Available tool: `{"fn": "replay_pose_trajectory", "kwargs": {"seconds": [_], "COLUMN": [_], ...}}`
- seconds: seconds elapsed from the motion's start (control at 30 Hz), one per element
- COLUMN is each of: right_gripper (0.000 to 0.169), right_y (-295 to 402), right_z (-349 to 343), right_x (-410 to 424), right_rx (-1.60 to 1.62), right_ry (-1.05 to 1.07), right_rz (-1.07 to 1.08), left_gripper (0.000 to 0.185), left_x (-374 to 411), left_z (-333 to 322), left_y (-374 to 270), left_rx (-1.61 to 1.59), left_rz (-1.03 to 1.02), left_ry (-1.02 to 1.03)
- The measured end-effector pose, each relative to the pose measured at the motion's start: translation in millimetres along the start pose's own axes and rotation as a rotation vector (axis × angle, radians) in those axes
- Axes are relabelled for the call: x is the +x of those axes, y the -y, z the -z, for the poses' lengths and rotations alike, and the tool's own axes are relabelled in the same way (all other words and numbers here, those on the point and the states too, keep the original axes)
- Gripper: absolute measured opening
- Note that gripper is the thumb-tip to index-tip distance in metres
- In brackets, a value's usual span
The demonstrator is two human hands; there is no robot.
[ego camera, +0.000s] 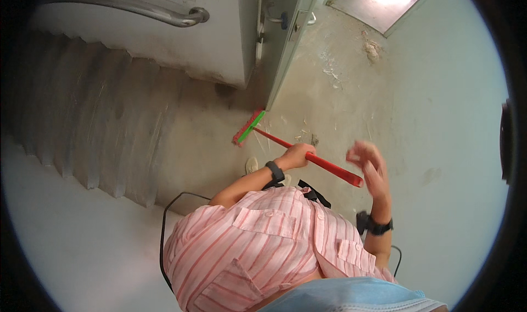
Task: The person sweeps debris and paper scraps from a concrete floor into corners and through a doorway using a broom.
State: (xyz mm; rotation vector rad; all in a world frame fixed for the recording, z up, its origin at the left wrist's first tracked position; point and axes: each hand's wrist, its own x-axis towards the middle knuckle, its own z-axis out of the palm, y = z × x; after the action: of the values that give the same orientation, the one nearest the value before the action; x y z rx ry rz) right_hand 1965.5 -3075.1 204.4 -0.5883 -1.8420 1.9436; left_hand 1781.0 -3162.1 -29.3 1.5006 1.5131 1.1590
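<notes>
My left hand (294, 156) is wrapped around the red handle (333, 170) of a broom, about midway along it. The broom's green head (252, 126), with reddish-pink bristles (243, 131), rests on the concrete floor beside the lower corner of a door (284, 52). From there the handle slants up towards my right side. Just beyond its top end, my right hand (369, 163) is raised with nothing in it, its fingers apart and slightly blurred. Both wrists wear dark bands.
Concrete stairs (103, 114) descend on the left, below a metal handrail (123, 8). A pale wall (436, 147) rises close on my right. Debris (372, 51) lies on the floor past the door, and more scraps (302, 137) lie near the broom. A bright doorway (370, 7) opens at the top.
</notes>
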Motion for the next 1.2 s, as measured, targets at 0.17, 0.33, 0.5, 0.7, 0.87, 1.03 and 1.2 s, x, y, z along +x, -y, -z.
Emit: {"fn": "replay_pose_trajectory", "kwargs": {"seconds": [0.17, 0.33, 0.5, 0.7, 0.87, 1.03, 1.2], "right_gripper": [0.07, 0.092, 0.103, 0.09, 0.095, 0.098, 0.076], "right_y": [12.8, 43.6, 41.3, 17.9, 22.0, 30.9, 31.3], "right_z": [-6.6, -73.6, -125.2, -101.2, -49.3, 33.6, 134.4], "right_x": [127.8, 316.3, 406.9, 410.3, 424.0, 459.4, 479.4], "right_rx": [-0.399, -0.74, -0.779, -0.788, -0.798, -0.525, -0.463], "right_ry": [-0.138, -0.514, -0.762, -0.721, -0.575, -0.312, -0.263], "right_rz": [0.219, 0.807, 0.686, 0.747, 0.924, 0.713, 0.642], "left_gripper": [0.019, 0.019, 0.017, 0.014, 0.012, 0.012, 0.014], "left_x": [-28.8, -74.0, -110.7, -115.4, -84.9, -64.0, -55.3], "left_z": [55.0, 106.5, 127.5, 135.2, 150.9, 169.4, 167.8], "left_y": [-9.1, -21.7, -22.4, -6.3, 14.4, 41.6, 59.6], "left_rx": [-0.018, -0.117, -0.271, -0.111, -0.309, -0.346, -0.386], "left_rz": [-0.005, 0.071, 0.341, 0.332, 0.321, 0.294, 0.282], "left_ry": [-0.215, -0.42, -0.573, -0.649, -0.618, -0.615, -0.516]}}
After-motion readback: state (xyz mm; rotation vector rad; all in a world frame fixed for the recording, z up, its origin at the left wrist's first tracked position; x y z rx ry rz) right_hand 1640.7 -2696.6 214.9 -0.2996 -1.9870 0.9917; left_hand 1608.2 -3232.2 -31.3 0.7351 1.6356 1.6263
